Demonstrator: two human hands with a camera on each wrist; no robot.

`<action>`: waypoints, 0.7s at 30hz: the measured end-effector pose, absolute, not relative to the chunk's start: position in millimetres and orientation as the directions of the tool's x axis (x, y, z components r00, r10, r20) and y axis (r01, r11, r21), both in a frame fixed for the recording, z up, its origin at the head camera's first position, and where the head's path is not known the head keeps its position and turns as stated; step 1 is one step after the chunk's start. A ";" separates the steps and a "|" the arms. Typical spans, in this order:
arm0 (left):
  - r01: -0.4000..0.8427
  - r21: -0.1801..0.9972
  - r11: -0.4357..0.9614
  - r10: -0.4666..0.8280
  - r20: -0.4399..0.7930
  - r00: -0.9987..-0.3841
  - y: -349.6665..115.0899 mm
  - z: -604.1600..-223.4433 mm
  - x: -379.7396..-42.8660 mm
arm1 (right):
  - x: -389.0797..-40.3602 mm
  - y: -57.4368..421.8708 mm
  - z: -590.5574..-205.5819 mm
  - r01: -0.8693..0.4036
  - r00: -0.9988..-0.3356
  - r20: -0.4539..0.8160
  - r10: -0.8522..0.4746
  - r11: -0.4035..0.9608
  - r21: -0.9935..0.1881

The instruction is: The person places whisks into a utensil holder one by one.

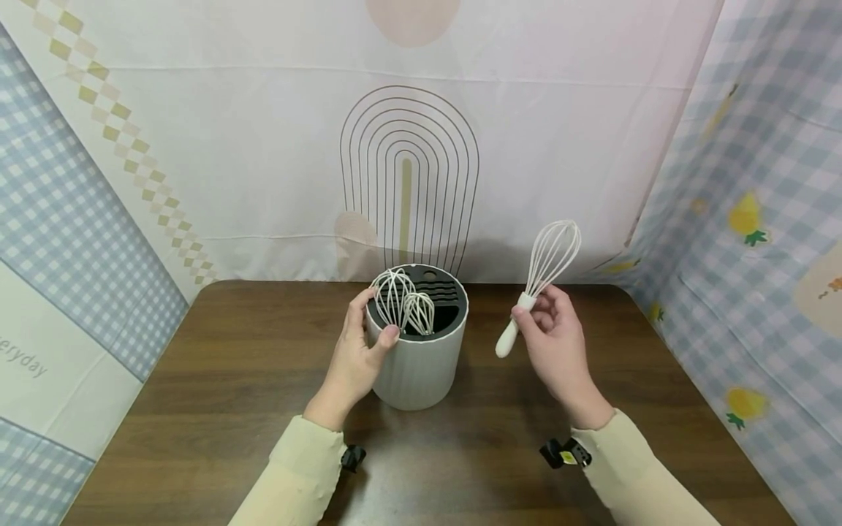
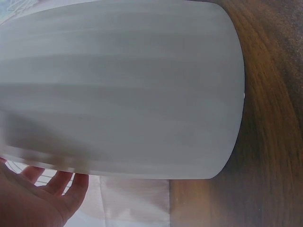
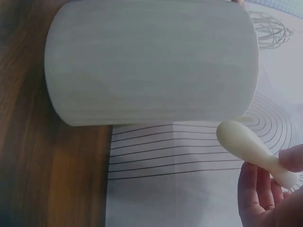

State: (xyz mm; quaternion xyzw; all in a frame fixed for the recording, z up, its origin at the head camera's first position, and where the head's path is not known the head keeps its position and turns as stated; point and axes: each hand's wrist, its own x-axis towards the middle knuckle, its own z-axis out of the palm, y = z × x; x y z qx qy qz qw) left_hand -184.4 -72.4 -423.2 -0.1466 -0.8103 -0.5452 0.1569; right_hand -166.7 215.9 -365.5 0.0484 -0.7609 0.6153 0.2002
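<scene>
A light grey ribbed utensil holder point(image 1: 416, 376) with a black slotted lid stands upright on the wooden table. My left hand point(image 1: 351, 358) grips its left side near the rim, thumb at the front and fingers round the back. Two whisks stand in the holder, a larger whisk point(image 1: 391, 294) and a smaller whisk point(image 1: 419, 313), wire heads up; their handles are hidden inside. To the right of the holder, my right hand point(image 1: 559, 340) pinches a third white whisk point(image 1: 552, 256) near the top of its handle point(image 3: 242, 142). That whisk tilts, head up to the right, raised above the table.
The brown wooden table point(image 1: 217, 409) spreads under both arms. Behind its far edge hangs a white cloth point(image 1: 263, 161) with an arch print. Checked cloths hang at the left and right sides. The lid has an open compartment point(image 1: 449, 315) and wavy slots point(image 1: 439, 286).
</scene>
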 end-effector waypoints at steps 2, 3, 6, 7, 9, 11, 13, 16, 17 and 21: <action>0.411 0.836 0.362 0.067 0.417 -0.907 -72.3 -423.4 -184.6 | -165.5 213.5 -363.0 -0.330 -0.913 0.367 0.176 0.209 -0.921; 0.415 0.835 0.361 0.069 0.420 -0.905 -72.4 -423.6 -184.8 | -165.0 212.4 -362.0 -0.338 -0.911 0.372 0.177 0.195 -0.921; 0.420 0.834 0.358 0.071 0.424 -0.903 -72.2 -423.3 -184.9 | -163.8 209.3 -360.2 -0.377 -0.899 0.400 0.179 0.148 -0.914; 0.420 0.835 0.356 0.070 0.425 -0.903 -72.3 -423.3 -184.9 | -163.6 208.1 -359.7 -0.396 -0.892 0.415 0.178 0.131 -0.909; 0.420 0.836 0.352 0.068 0.425 -0.903 -72.4 -423.0 -184.7 | -163.1 205.8 -358.2 -0.436 -0.878 0.445 0.174 0.088 -0.896; 0.417 0.838 0.351 0.064 0.423 -0.904 -72.4 -422.6 -184.2 | -162.6 203.5 -356.4 -0.470 -0.865 0.472 0.172 0.054 -0.881; 0.414 0.839 0.353 0.061 0.421 -0.905 -72.4 -422.5 -183.9 | -162.1 201.3 -354.4 -0.498 -0.852 0.495 0.172 0.027 -0.867; 0.413 0.839 0.355 0.061 0.420 -0.905 -72.2 -422.4 -183.8 | -161.2 197.9 -351.0 -0.529 -0.836 0.522 0.170 0.005 -0.849; 0.413 0.838 0.355 0.061 0.420 -0.905 -72.1 -422.4 -183.9 | -161.0 196.7 -350.1 -0.537 -0.831 0.530 0.169 0.001 -0.843; 0.416 0.838 0.353 0.060 0.424 -0.904 -72.0 -422.7 -184.4 | -160.4 191.2 -346.8 -0.561 -0.819 0.549 0.166 -0.033 -0.827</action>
